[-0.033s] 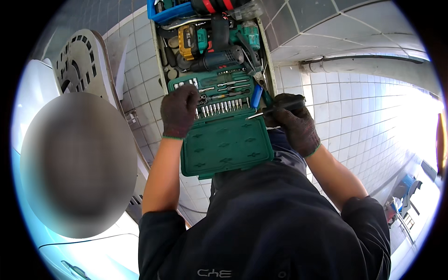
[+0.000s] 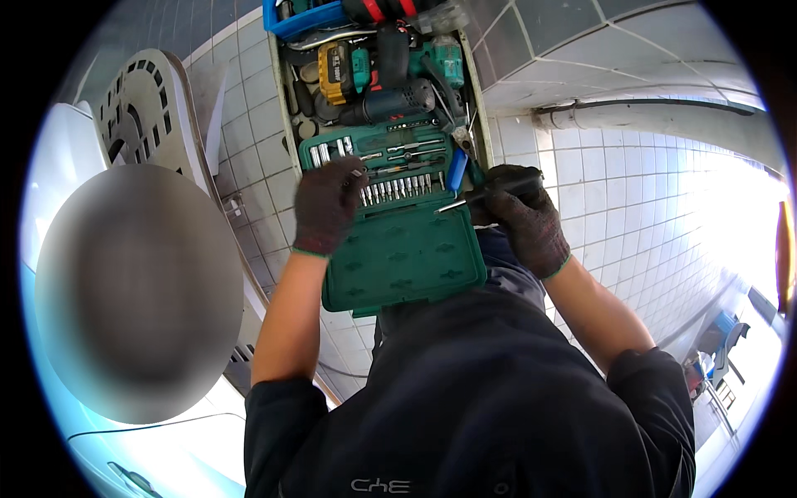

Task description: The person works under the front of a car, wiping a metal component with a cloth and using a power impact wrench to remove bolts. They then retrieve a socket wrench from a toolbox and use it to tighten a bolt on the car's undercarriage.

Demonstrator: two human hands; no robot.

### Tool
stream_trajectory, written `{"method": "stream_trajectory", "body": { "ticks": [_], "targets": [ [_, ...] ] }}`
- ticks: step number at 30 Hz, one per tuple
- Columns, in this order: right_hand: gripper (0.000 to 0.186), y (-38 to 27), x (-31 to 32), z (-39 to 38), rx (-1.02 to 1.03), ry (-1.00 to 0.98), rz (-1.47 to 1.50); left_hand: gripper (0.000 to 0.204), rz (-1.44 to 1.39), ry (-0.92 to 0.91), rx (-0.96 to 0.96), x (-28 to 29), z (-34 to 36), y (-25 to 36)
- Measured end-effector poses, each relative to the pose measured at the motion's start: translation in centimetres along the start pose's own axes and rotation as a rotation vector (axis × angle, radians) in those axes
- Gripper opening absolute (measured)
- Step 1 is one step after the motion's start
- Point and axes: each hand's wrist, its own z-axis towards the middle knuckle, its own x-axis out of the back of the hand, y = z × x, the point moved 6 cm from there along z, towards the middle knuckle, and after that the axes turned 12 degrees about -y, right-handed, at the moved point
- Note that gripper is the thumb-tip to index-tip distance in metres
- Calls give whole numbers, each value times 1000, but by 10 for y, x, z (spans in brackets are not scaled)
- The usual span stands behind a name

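Note:
My left hand [image 2: 325,207], in a dark knit glove, hovers over the left part of an opened green socket set case [image 2: 398,266]. Its fingers are pinched together, and a small shiny bit shows at the fingertips, too small to name. Rows of silver sockets [image 2: 394,191] and slim bits sit in the case's far half; my left hand hides some of them. To the right, my gloved right hand [image 2: 525,220] is closed round a black-handled screwdriver [image 2: 510,187]. The metal shaft points left over the case's right edge.
Beyond the case, a long toolbox drawer holds a dark blue power tool [image 2: 390,105], a yellow battery [image 2: 335,73], a teal tool [image 2: 448,62] and blue-handled pliers [image 2: 457,170]. A blue bin [image 2: 303,23] stands at its far end. A perforated chair back [image 2: 141,108] is at left.
My left hand has shifted right and slightly toward me, uncovering silver sockets at the case's left end. The right hand and screwdriver stay almost in place.

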Motion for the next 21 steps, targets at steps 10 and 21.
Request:
{"method": "stream_trajectory", "body": {
  "ticks": [10,21],
  "targets": [
    [24,-1,-29,-2,-84,-119,-37,40,-353,-239,-111,-61,-53,100],
    [26,-4,-18,-16,87,-408,-429,34,-412,-451,-37,-64,-55,114]
  ]
}}
